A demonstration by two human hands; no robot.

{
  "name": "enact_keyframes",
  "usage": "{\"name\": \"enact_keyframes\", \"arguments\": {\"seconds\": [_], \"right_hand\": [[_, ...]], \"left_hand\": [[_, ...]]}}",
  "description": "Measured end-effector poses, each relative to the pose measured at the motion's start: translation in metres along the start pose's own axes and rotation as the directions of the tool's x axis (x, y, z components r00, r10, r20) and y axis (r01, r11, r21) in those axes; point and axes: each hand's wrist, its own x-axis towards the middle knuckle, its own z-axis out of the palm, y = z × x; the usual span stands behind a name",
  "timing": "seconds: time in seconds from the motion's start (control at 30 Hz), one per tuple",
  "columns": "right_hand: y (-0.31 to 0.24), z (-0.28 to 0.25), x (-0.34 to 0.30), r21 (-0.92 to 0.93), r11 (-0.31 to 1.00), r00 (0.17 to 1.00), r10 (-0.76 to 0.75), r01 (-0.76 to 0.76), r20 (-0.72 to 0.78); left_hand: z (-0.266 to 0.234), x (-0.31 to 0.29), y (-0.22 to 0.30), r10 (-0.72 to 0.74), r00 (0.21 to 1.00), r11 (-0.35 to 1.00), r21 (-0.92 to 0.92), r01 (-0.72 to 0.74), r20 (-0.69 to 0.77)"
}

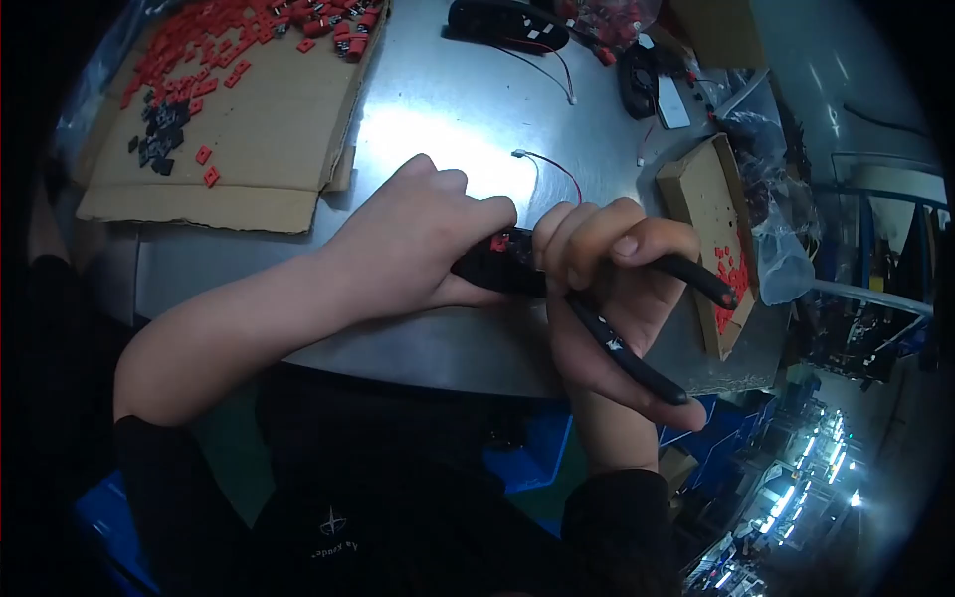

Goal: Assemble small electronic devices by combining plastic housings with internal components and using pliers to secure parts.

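Observation:
Near the middle of the table, my left hand [418, 234] is closed round a black plastic part [485, 272] with a small red piece on it. A pair of pliers [637, 366] with black handles is in my right hand [602, 239]. The handles are spread apart, with my fingers curled over one and my thumb side along the other. The pliers' jaws are hidden behind my right fingers, close to the black part, so I cannot tell if they touch it. Just beyond my hands a thin red and black wire [557, 167] ends in a small white connector.
A cardboard tray [264, 149] at the far left holds many red pieces [204, 60] and black pieces [164, 134]. Another cardboard tray [696, 189] with red pieces sits at the right. Black casings [507, 25] with wires and clear plastic bags [771, 149] lie toward the back.

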Motion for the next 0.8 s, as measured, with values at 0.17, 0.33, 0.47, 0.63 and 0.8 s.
{"name": "enact_keyframes", "arguments": {"seconds": [0.17,0.33,0.47,0.63,0.8], "right_hand": [[0.012,0.006,0.002,0.058,0.996,0.998,-0.062,0.062,-0.002],[0.019,0.006,-0.011,-0.174,0.980,0.975,-0.059,0.097,0.213],[0.021,0.001,-0.007,-0.165,0.970,0.957,-0.135,0.181,0.257],[0.014,0.001,0.001,-0.231,0.936,0.886,-0.143,0.266,0.442],[0.006,0.016,-0.004,-0.368,0.871,0.845,-0.093,0.326,0.526]], "left_hand": [[0.005,-0.004,-0.002,0.010,0.995,0.998,-0.063,-0.016,-0.095],[0.006,-0.006,-0.005,0.002,0.993,0.999,-0.046,-0.007,-0.115],[0.009,-0.004,-0.005,0.029,0.989,1.000,0.011,-0.028,-0.146],[0.006,-0.003,-0.007,0.017,0.996,1.000,0.022,-0.016,-0.085],[0.006,-0.001,-0.005,0.012,1.000,1.000,0.010,-0.011,-0.024]]}}
